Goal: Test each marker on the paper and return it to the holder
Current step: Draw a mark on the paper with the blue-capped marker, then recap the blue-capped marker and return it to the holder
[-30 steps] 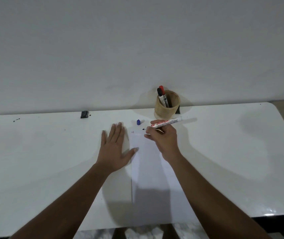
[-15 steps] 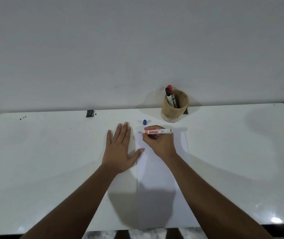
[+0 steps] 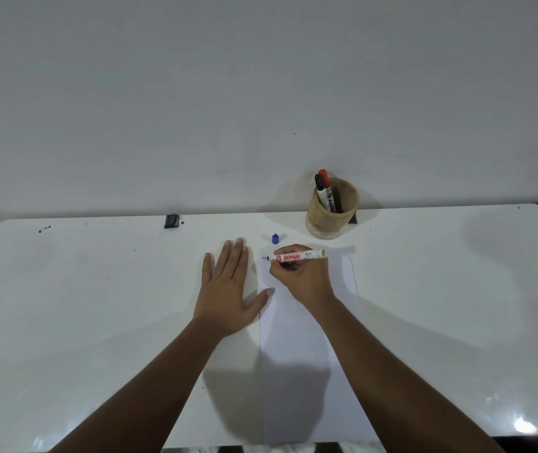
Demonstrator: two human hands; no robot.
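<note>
So the right hand (image 3: 303,276) is wrapped around a white Snowman marker (image 3: 298,256), holding it nearly flat with the tip at the top left corner of the paper (image 3: 297,354), right by a few small ink marks (image 3: 265,258). The left hand (image 3: 228,289) holds nothing, lying flat with fingers spread on the white table (image 3: 97,305), thumb touching the paper's edge. The blue cap (image 3: 275,239) sits loose just past the paper, and the round holder (image 3: 332,209) behind it has a black-capped marker (image 3: 320,188) and a red-capped marker (image 3: 326,186) standing in it
</note>
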